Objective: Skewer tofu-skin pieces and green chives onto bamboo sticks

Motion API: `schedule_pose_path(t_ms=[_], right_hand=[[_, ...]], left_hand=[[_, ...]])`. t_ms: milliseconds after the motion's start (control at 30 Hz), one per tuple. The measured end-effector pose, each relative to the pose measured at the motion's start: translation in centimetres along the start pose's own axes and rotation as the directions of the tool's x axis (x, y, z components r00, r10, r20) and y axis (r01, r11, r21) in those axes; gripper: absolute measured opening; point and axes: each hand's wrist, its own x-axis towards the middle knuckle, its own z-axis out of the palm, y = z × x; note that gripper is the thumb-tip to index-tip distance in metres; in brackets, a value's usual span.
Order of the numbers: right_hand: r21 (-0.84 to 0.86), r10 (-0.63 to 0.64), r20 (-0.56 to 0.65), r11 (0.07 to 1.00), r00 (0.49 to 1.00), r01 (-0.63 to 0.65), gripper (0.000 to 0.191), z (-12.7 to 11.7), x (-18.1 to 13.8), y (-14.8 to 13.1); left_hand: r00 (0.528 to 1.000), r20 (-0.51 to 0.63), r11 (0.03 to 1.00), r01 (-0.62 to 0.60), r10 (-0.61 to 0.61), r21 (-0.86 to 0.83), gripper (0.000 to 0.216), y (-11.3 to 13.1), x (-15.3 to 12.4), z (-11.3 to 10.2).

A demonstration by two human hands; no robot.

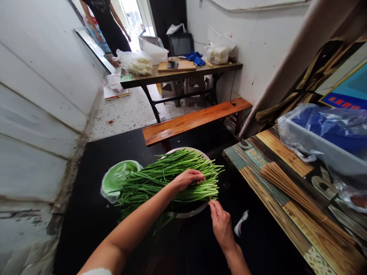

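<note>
A large pile of garlic chives (160, 175) lies across a round pale bowl (197, 214), pale stem ends to the right and leaves to the left. My left hand (189, 179) is closed in a pinch over the stem ends. By its fingertips shows a short thin brownish bit. Just below the stems, my right hand (221, 221) pinches a thin bamboo skewer (210, 198), whose tip pokes out above the fingers; most of it is hidden. On the patterned wooden table at the right rests a bundle of bamboo skewers (301, 198).
Left of the bowl stands a green tub in clear plastic (120, 176), on the black tabletop (86, 198). A crumpled white scrap (241, 223) lies right of my right hand. Beyond are a wooden bench (197, 118), a cluttered table (143, 79) and a standing person (107, 23). A plastic-covered bin (323, 133) sits at right.
</note>
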Motion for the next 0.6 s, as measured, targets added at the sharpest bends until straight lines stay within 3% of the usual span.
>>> schedule_pose_path(t_ms=[600], right_hand=[[0.014,0.088,0.003,0.996,0.996,-0.088,0.035,-0.3,0.7,-1.2]], left_hand=[[1.0,-0.025,1.0,-0.01,0.009,-0.027,0.037,0.4,0.1,0.2]])
